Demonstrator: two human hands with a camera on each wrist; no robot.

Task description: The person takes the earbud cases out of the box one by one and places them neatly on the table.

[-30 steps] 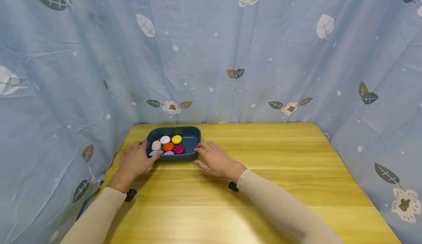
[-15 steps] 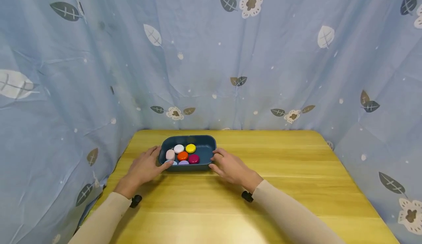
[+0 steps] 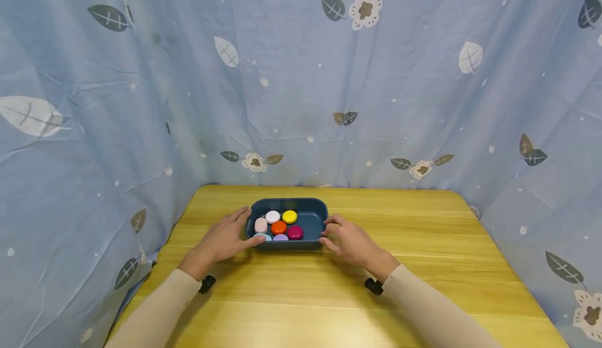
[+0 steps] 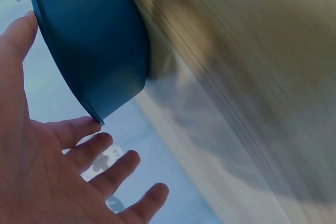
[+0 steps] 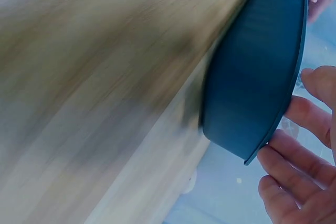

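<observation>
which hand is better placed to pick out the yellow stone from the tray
Probably the right hand. The yellow stone lies toward the tray's bare right half, so the path to it is open, while the left hand would have to reach over the pink and white stones.

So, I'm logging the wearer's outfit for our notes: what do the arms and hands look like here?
Both arms wear close-fitting beige long sleeves ending at the wrists. The left hand and right hand are bare, with no gloves or rings visible. A small black device sits under each wrist.
</observation>
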